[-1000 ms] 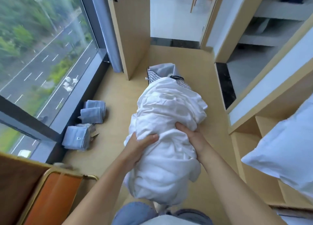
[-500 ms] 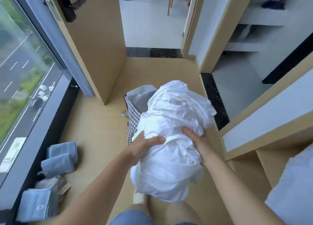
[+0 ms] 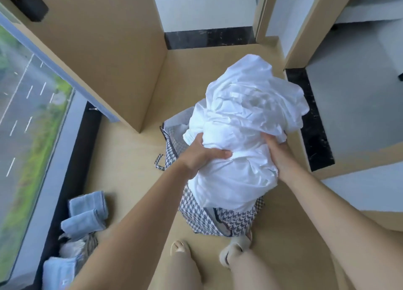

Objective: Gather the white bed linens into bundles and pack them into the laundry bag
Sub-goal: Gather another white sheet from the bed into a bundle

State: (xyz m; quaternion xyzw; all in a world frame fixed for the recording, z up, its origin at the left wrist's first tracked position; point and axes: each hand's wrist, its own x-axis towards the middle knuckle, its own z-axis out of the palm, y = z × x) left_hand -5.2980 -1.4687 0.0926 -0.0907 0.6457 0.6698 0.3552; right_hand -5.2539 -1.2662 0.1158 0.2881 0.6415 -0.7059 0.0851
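While the white linen bundle (image 3: 244,137) hangs in the air right over the houndstooth laundry bag (image 3: 220,220), both hands are clamped on its lower middle: left hand (image 3: 201,156) on the left flank, right hand (image 3: 278,158) on the right, about equally near. The bundle's long axis runs away from the person, its far end overhanging the bag's open mouth (image 3: 176,126). Judgement: next move is straight down, near end first, and the loose top may spill over the rim.

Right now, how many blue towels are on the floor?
3: two rolled towels lie together by the window, and one nearer the bottom edge. More may be hidden.
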